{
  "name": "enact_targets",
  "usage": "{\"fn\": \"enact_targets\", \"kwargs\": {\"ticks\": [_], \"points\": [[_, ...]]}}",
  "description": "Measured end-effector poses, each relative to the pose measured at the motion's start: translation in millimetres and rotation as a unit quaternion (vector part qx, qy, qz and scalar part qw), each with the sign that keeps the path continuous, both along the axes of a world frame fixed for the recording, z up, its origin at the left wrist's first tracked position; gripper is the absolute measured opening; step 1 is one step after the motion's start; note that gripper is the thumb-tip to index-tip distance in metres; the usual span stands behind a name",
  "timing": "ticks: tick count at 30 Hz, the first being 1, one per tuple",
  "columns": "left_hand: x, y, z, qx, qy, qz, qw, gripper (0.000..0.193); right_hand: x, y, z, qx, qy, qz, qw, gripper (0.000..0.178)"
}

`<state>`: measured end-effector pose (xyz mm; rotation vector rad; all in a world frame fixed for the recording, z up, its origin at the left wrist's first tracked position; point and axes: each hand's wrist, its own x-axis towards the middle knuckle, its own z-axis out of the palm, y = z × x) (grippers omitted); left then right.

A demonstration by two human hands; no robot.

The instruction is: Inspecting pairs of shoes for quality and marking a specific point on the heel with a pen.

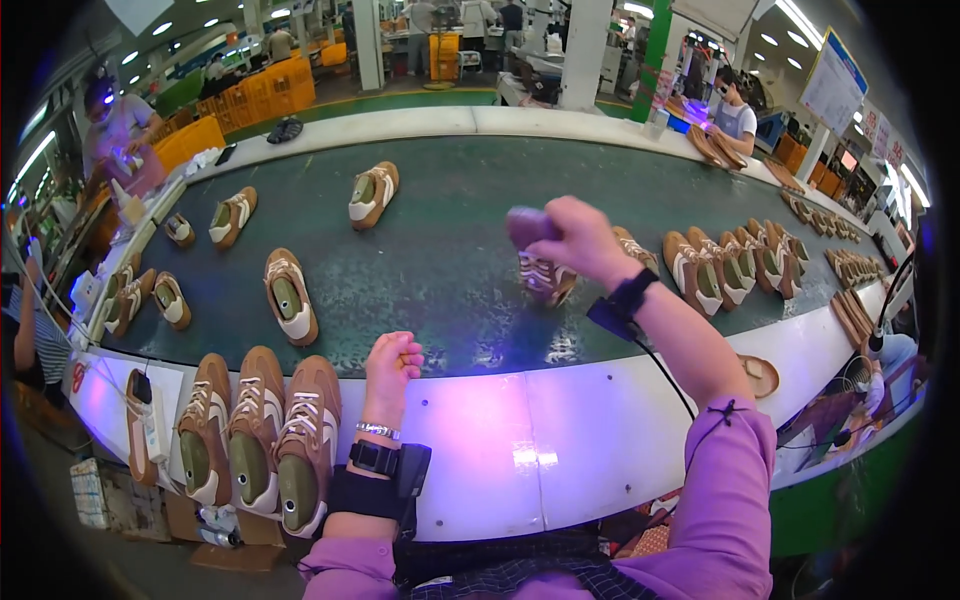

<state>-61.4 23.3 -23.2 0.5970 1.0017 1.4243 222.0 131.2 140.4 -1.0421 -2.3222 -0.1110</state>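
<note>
My right hand (580,240) is closed round the toe end of a brown sneaker (542,278) with pale laces, over the green conveyor belt. Purple light tints its toe, and my fingers hide part of it. My left hand (392,362) is curled above the white ledge at the belt's near edge, with nothing visible in it. To its left, several brown and white sneakers (258,425) stand in a row on the ledge, with green stuffing inside. Another sneaker (290,297) lies on the belt beyond my left hand.
Sneakers (735,262) stand close together on the belt at right. More sneakers (374,196) are spaced out at far left. A brown oval piece (758,376) lies on the right ledge. Co-workers (735,118) stand at far right and far left. A black cable (665,375) hangs from my right wrist.
</note>
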Motion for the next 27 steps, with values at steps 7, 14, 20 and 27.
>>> {"fn": "enact_targets", "kwargs": {"ticks": [7, 14, 20, 27], "points": [[13.5, -14.6, 26.9, 0.154, -0.108, -0.237, 0.953, 0.06, -4.9, -59.9, 0.5, -0.297, 0.616, 0.145, 0.715, 0.015], [75.0, -64.4, 38.8, 0.117, -0.239, -0.429, 0.863, 0.076, -37.7, -64.3, -75.2, -0.479, 0.626, 0.106, 0.606, 0.018], [74.7, -49.4, 31.6, 0.054, -0.259, -0.27, 0.926, 0.065, -53.9, -122.9, -95.6, -0.611, 0.622, 0.143, 0.468, 0.046], [67.3, -34.2, 32.1, -0.014, -0.417, -0.223, 0.881, 0.056, -82.4, -134.7, -129.9, -0.623, 0.646, 0.088, 0.432, 0.046]]}}
